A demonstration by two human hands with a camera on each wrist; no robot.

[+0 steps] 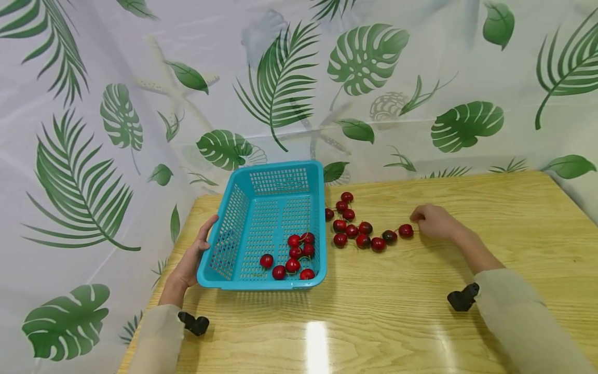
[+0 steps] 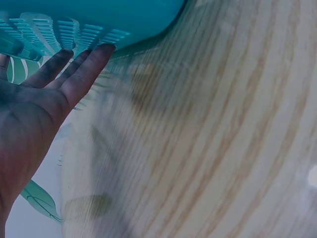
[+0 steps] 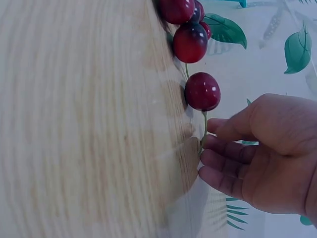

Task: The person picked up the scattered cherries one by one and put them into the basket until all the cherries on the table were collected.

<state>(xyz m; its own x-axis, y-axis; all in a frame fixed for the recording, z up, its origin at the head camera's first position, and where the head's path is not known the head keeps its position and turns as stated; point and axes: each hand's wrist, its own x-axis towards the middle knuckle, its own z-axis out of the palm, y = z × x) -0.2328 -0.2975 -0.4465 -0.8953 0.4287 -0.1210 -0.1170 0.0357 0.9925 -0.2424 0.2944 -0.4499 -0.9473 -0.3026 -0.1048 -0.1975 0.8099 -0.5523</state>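
A blue plastic basket [image 1: 280, 208] with slotted walls stands on the table, with several red cherries [image 1: 293, 265] in its near right corner. The left hand [image 1: 190, 257] touches the basket's left side; in the left wrist view its fingers [image 2: 81, 74] extend straight against the slotted wall. Beside the basket, more cherries [image 1: 352, 231] lie in a loose cluster trailing rightward. At the right end of that trail, the right hand [image 1: 436, 221] is by the last cherry [image 3: 202, 91]. Its thumb and fingertips are close around the green stem [image 3: 204, 129], slightly bent, without a clear pinch.
The wooden table [image 1: 374, 306] meets a leaf-printed cloth [image 1: 280, 78] behind and to the left. Both forearms wear pale sleeves [image 1: 518, 306], with a black wrist device [image 1: 462, 298] on each.
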